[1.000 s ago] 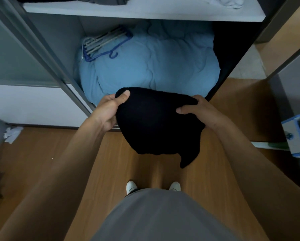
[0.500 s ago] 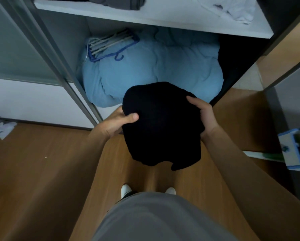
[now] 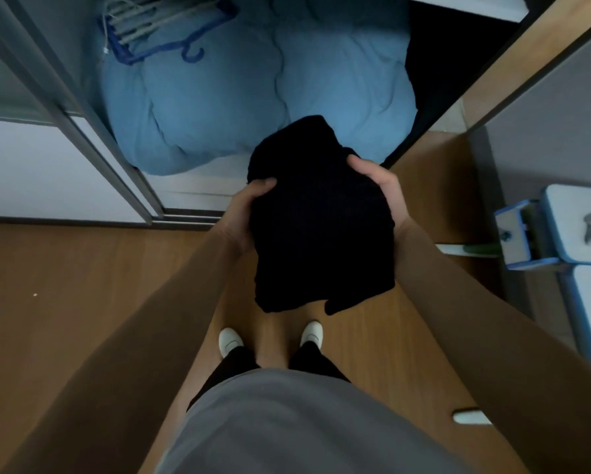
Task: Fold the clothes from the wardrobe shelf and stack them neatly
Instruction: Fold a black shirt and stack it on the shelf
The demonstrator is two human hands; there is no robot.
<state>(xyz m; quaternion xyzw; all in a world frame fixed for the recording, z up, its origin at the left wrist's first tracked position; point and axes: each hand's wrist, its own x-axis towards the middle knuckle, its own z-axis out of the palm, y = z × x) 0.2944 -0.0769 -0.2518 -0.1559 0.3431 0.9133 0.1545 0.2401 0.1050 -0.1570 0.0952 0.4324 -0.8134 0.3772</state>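
Apparently mid-task, the roughly folded black garment hangs above the floor before the wardrobe, left hand and right hand clamping its sides with curled fingers; stacking seems not yet done.

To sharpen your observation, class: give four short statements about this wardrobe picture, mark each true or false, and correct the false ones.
1. The left hand and the right hand both grip the black garment. True.
2. The black garment lies on the wooden floor. False: it is held in the air above the floor.
3. A bundle of hangers rests on the blue duvet. True.
4. The person stands barefoot. False: white shoes are on both feet.
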